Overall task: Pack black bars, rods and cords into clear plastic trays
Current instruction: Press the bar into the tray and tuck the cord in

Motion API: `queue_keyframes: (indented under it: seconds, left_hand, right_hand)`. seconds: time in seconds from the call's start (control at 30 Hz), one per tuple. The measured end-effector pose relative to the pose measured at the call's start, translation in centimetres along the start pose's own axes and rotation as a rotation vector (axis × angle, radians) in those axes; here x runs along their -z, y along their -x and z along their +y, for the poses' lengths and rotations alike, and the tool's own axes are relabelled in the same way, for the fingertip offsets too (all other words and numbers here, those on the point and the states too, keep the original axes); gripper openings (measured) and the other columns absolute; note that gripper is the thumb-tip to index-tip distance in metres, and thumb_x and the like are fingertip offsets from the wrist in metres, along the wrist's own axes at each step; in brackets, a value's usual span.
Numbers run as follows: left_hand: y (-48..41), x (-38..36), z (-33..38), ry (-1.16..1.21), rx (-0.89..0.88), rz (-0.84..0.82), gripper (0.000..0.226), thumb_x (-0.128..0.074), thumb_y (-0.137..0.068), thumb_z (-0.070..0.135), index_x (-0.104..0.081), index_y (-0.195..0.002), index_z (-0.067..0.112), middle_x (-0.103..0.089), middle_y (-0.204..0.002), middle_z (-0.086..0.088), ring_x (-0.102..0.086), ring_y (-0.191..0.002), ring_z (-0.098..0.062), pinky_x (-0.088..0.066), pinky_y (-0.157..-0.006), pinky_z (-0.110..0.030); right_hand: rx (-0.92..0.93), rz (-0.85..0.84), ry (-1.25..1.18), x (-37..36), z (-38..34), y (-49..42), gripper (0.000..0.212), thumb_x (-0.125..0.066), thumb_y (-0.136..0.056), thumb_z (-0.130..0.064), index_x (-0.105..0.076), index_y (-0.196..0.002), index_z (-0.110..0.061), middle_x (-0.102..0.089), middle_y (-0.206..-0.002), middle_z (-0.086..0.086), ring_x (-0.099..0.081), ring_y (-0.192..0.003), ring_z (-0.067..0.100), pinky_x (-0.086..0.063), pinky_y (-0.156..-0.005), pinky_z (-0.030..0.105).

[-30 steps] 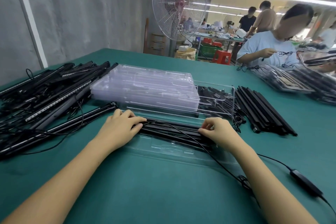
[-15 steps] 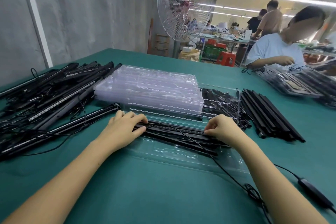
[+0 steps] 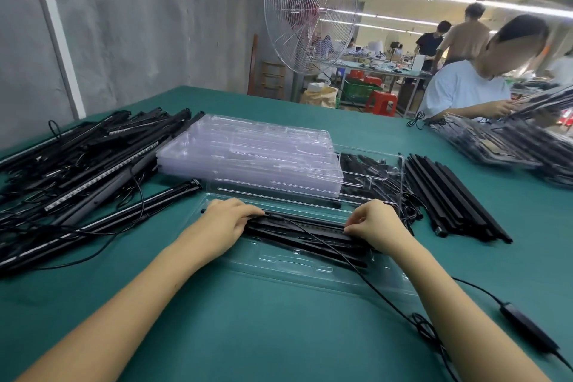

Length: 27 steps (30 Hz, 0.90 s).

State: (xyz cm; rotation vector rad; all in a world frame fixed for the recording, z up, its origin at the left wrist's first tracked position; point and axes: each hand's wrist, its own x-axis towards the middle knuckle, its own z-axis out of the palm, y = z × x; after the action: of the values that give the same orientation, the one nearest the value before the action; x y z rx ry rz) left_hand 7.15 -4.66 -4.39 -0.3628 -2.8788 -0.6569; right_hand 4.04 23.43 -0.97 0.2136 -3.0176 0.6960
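A clear plastic tray point(image 3: 313, 271) lies on the green table in front of me. Several black bars point(image 3: 305, 234) lie lengthwise in it. My left hand point(image 3: 228, 220) lies over the left end of the top bar, fingers on top and thumb on the near side. My right hand point(image 3: 376, 223) has curled fingers that pinch the right end of the same bar. A black cord point(image 3: 350, 260) runs from the bar's left end across the tray to a power adapter point(image 3: 524, 326) at the near right.
A stack of empty clear trays point(image 3: 251, 155) stands behind. A heap of black bars and cords point(image 3: 80, 164) fills the left. Loose black rods point(image 3: 449, 195) lie on the right, with small black parts point(image 3: 369, 170) in an open tray. A person point(image 3: 465, 90) works across the table by packed trays point(image 3: 496, 143).
Both hands stay at the two ends of the bar in the tray and have hardly moved. The view has shifted a little. The person opposite now reaches toward the packed trays.
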Motion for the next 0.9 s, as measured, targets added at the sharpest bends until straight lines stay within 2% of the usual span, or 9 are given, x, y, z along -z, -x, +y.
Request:
queue_keyframes:
  seconds: [0.1,0.17,0.23,0.33,0.43,0.5,0.6,0.73,0.9]
  left_hand:
    - [-0.1,-0.2,0.2,0.023,0.033,-0.005,0.042,-0.038,-0.099,0.011,-0.056,-0.128,0.035,-0.055,-0.122,0.007,-0.043,-0.117,-0.020,-0.034,-0.104,-0.033]
    - [0.0,-0.3,0.1,0.020,0.032,-0.008,0.043,-0.038,-0.099,0.011,-0.055,-0.129,0.035,-0.054,-0.123,0.008,-0.040,-0.118,-0.019,-0.033,-0.104,-0.031]
    - [0.0,-0.3,0.0,0.014,0.029,-0.014,0.043,-0.037,-0.099,0.011,-0.055,-0.130,0.035,-0.053,-0.125,0.008,-0.038,-0.119,-0.018,-0.031,-0.104,-0.030]
    - [0.0,-0.3,0.0,0.031,0.025,-0.016,0.042,-0.038,-0.099,0.011,-0.055,-0.129,0.035,-0.053,-0.126,0.007,-0.039,-0.119,-0.018,-0.031,-0.104,-0.030]
    - [0.0,-0.2,-0.1,0.049,0.036,-0.020,0.042,-0.038,-0.099,0.011,-0.055,-0.128,0.037,-0.052,-0.126,0.008,-0.039,-0.119,-0.018,-0.031,-0.103,-0.028]
    - [0.1,-0.1,0.0,0.059,0.045,-0.022,0.044,-0.037,-0.099,0.011,-0.055,-0.128,0.038,-0.052,-0.126,0.008,-0.038,-0.119,-0.018,-0.031,-0.104,-0.029]
    - [0.0,-0.1,0.1,0.080,0.056,-0.022,0.045,-0.036,-0.098,0.009,-0.057,-0.127,0.037,-0.053,-0.125,0.006,-0.038,-0.119,-0.018,-0.032,-0.104,-0.031]
    - [0.1,0.0,0.0,0.117,0.059,-0.017,0.041,-0.039,-0.097,0.009,-0.059,-0.121,0.036,-0.055,-0.121,0.006,-0.041,-0.118,-0.018,-0.033,-0.105,-0.035]
    - [0.0,0.0,-0.3,0.113,0.043,-0.006,0.027,-0.045,-0.097,0.013,-0.059,-0.115,0.027,-0.056,-0.119,0.008,-0.044,-0.117,-0.014,-0.034,-0.103,-0.030]
  right_hand:
    - [0.019,0.034,0.052,0.5,-1.0,1.2,0.037,-0.061,-0.089,-0.037,-0.056,-0.057,-0.019,-0.047,-0.056,-0.003,-0.044,-0.054,0.011,-0.041,-0.055,0.021]
    - [0.071,0.052,0.059,0.9,-1.8,2.7,0.033,-0.060,-0.083,-0.053,-0.066,-0.079,-0.021,-0.056,-0.081,-0.004,-0.054,-0.078,0.012,-0.048,-0.075,0.029]
    - [0.138,0.006,0.133,1.1,-2.4,4.5,0.039,-0.061,-0.077,-0.061,-0.062,-0.086,-0.023,-0.051,-0.092,-0.006,-0.050,-0.090,0.012,-0.046,-0.081,0.032]
    - [0.183,-0.073,0.337,0.8,-2.6,6.6,0.029,-0.059,-0.082,-0.053,-0.058,-0.086,-0.025,-0.042,-0.089,-0.008,-0.042,-0.094,0.013,-0.037,-0.079,0.030]
    - [0.179,-0.030,0.320,0.6,-2.2,7.5,0.015,-0.051,-0.093,-0.036,-0.053,-0.087,-0.023,-0.047,-0.094,-0.005,-0.047,-0.099,0.016,-0.039,-0.082,0.028]
    - [0.156,0.042,0.281,0.6,-2.1,7.6,0.012,-0.048,-0.094,-0.031,-0.050,-0.087,-0.021,-0.053,-0.095,-0.004,-0.050,-0.097,0.016,-0.042,-0.083,0.030]
    - [0.078,0.098,0.180,0.7,-1.9,7.1,0.008,-0.045,-0.093,-0.022,-0.050,-0.090,-0.016,-0.060,-0.084,0.000,-0.054,-0.080,0.019,-0.044,-0.070,0.032]
    - [0.073,0.091,0.021,0.8,-1.4,6.4,0.007,-0.045,-0.093,-0.017,-0.050,-0.088,-0.017,-0.053,-0.067,-0.002,-0.046,-0.057,0.017,-0.040,-0.058,0.031]
    - [0.201,0.028,-0.044,2.2,-0.1,6.8,0.016,-0.059,-0.090,-0.015,-0.061,-0.080,-0.027,-0.051,-0.057,-0.010,-0.043,-0.050,0.005,-0.036,-0.054,0.014]
